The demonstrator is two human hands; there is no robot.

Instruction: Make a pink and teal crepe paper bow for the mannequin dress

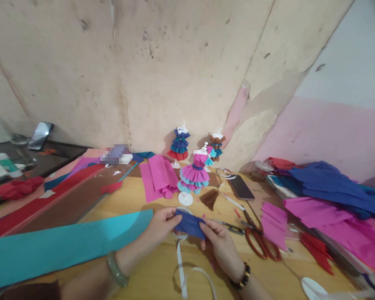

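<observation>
A small piece of dark blue crepe paper (190,224) is stretched between my two hands above the wooden table. My left hand (165,225) pinches its left end between thumb and fingers. At the right end, my right hand (218,241) grips it the same way. Beneath the paper lies a roll of white tape (183,236), partly hidden, with a white strip (180,266) trailing toward me. Just beyond stands a mini dress form (193,171) in a pink and light blue ruffled paper dress.
Behind are a form in a blue and red dress (179,143) and one in brown (218,146). Orange-handled scissors (259,241), a phone (241,187) and a brown tassel (210,199) lie right. Turquoise paper (71,241) spreads left; blue paper (337,183) is heaped at far right.
</observation>
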